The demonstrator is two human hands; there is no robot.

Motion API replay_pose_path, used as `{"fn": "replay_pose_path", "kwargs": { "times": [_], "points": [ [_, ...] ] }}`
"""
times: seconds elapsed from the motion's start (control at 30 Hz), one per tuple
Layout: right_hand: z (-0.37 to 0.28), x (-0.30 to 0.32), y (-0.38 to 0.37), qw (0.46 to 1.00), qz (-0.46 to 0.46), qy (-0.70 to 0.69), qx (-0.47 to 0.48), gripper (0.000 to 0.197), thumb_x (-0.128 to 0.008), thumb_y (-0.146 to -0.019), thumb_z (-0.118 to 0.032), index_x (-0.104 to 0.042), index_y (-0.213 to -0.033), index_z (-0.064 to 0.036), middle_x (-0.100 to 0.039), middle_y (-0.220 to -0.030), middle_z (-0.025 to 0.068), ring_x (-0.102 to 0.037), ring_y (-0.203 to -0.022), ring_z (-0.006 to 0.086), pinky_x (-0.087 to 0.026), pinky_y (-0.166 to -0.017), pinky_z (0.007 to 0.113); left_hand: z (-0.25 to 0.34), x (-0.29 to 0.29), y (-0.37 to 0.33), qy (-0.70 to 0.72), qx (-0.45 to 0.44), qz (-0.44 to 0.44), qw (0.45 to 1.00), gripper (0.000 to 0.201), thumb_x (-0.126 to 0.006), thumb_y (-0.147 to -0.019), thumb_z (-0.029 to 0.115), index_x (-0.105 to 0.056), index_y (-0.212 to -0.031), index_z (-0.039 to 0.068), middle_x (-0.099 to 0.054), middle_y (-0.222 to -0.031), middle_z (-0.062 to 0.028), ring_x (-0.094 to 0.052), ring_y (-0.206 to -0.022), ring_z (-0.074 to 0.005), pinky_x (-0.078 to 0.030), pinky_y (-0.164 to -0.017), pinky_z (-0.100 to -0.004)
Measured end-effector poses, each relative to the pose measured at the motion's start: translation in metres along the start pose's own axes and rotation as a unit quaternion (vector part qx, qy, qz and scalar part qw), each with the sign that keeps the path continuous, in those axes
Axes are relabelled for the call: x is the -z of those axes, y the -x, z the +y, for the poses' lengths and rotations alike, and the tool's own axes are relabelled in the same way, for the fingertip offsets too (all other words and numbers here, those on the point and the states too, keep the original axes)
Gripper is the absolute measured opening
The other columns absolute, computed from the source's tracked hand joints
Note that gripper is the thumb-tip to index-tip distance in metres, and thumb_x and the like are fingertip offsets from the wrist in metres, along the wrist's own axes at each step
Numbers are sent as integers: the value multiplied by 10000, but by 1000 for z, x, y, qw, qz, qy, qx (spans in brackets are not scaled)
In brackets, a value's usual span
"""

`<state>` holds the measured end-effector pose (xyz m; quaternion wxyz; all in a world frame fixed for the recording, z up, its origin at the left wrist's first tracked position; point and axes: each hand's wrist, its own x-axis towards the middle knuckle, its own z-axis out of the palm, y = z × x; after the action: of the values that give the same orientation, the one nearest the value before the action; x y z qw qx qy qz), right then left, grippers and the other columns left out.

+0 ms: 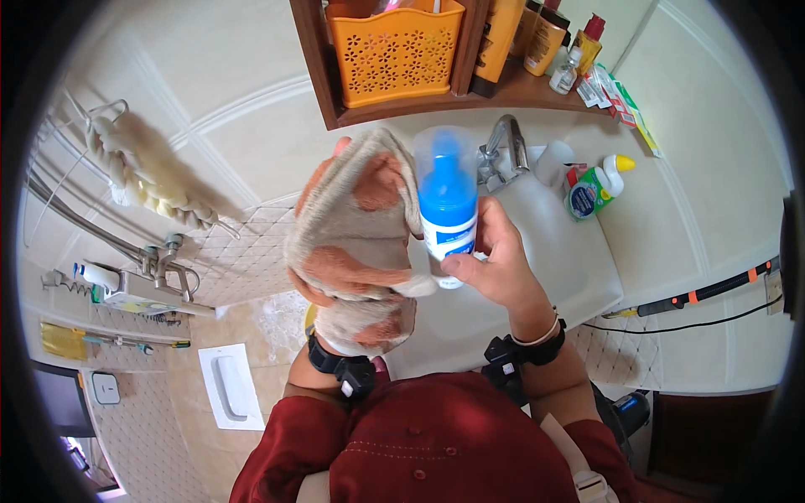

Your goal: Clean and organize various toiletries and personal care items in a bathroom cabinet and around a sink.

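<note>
The person's right hand (495, 256) grasps a blue-and-white cylindrical plastic pump bottle (450, 205) with a clear cap, upright over the left edge of the white ceramic sink (537, 285). A beige fabric towel with orange-brown patches (352, 226) covers most of the left hand (342, 145), just beside the bottle; how its fingers close cannot be told. A curved chrome faucet (508, 142) stands at the sink's back edge, and a green-and-white plastic bottle with a yellow cap (597, 191) near its back right corner.
</note>
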<state>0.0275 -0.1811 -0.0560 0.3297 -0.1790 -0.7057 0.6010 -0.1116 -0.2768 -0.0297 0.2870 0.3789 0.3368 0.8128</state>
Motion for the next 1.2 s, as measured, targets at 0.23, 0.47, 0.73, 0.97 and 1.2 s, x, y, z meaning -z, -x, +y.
{"fn": "replay_pose_path", "kwargs": {
  "times": [0.23, 0.47, 0.73, 0.97, 1.2],
  "points": [
    [2, -22, 4, 906, 6, 382, 183, 690, -729, -620, -272, -404, -1127, 63, -580, -881, 238, -584, -811, 381, -478, -706, 430, -1, -9, -3, -237, -37, -65, 969, 610, -714, -700, 104, -399, -1219, 39, -498, -1083, -73, -521, -994, -195, -420, -886, -315],
    [-13, -9, 10, 976, -209, -61, 13, 750, -708, -610, -262, -379, -1201, 63, -563, -1020, 141, -551, -933, 202, -432, -823, 311, 2, -6, 5, 129, 192, -139, 963, 601, -804, -622, 161, -430, -1087, 97, -497, -1044, -90, -525, -1058, -325, -473, -883, -410],
    [-4, -6, 20, 977, -148, -153, -8, 711, -718, -608, -212, -407, -1197, 39, -555, -1056, 153, -557, -956, 217, -431, -831, 322, -13, 10, 15, -116, 147, -182, 965, 657, -726, -662, 165, -416, -1234, 75, -527, -1128, -64, -508, -1041, -162, -402, -901, -278],
    [3, -4, 9, 940, -23, 292, 173, 527, -701, -570, -148, -519, -1050, -26, -595, -803, 142, -597, -711, 317, -490, -635, 380, 15, -2, -3, -333, -68, -147, 929, 512, -714, -600, 75, -501, -1062, 21, -595, -917, -132, -579, -855, -277, -449, -786, -304],
    [-7, 16, 6, 897, -83, 397, 176, 432, -692, -576, -219, -538, -952, -72, -595, -790, 100, -592, -718, 284, -481, -638, 372, 30, -13, 1, -380, 8, -145, 914, 352, -587, -669, 9, -499, -1009, 23, -535, -963, -127, -548, -900, -253, -439, -805, -315]
  ]
}}
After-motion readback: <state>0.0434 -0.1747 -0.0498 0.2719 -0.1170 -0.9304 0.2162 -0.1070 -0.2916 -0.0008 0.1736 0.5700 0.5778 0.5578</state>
